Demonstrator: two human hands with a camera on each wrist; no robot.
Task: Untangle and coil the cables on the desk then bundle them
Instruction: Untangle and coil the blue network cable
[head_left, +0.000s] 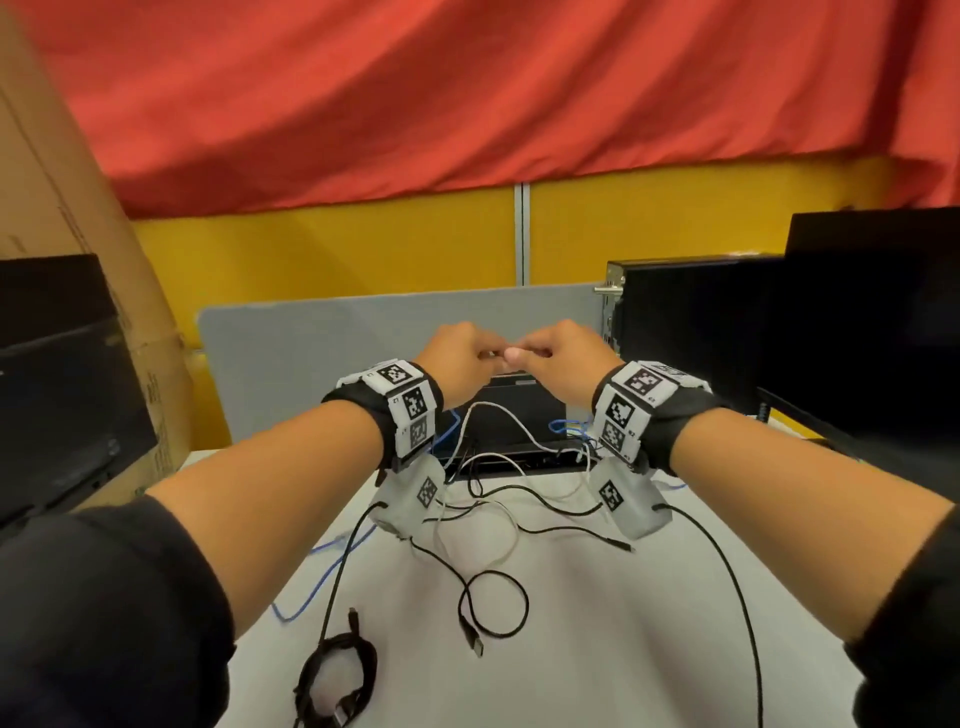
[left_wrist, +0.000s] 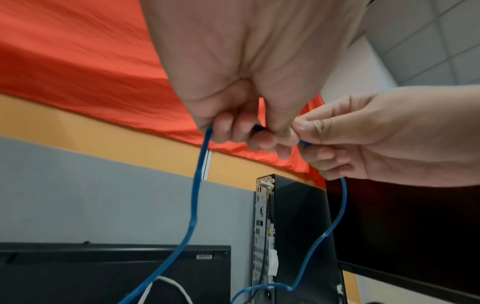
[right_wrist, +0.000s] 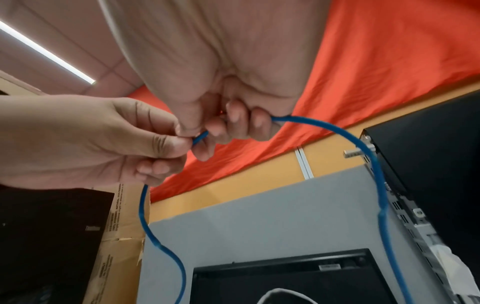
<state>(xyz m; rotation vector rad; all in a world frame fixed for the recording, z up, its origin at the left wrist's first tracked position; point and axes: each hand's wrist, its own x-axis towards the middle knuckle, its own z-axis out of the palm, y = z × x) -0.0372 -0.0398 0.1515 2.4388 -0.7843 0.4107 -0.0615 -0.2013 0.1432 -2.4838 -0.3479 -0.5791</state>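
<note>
Both hands are raised in front of the grey partition, close together. My left hand (head_left: 467, 354) and right hand (head_left: 543, 354) each pinch the blue cable (left_wrist: 197, 195) between thumb and fingers, with a short stretch between them. In the right wrist view the blue cable (right_wrist: 378, 181) hangs from the right hand (right_wrist: 233, 123) in a long arc, and another strand drops below the left hand (right_wrist: 155, 148). In the head view its slack (head_left: 324, 578) trails over the white desk (head_left: 597, 649). A tangle of black cables (head_left: 493, 603) and a white cable (head_left: 511, 434) lies beneath. A coiled black cable (head_left: 337, 675) rests front left.
A black monitor (head_left: 872, 322) and a PC tower (head_left: 675, 332) stand at the right. A cardboard box (head_left: 78, 249) and another dark screen (head_left: 57, 395) fill the left. A black device (head_left: 519, 410) sits at the desk's back below the grey partition (head_left: 311, 364).
</note>
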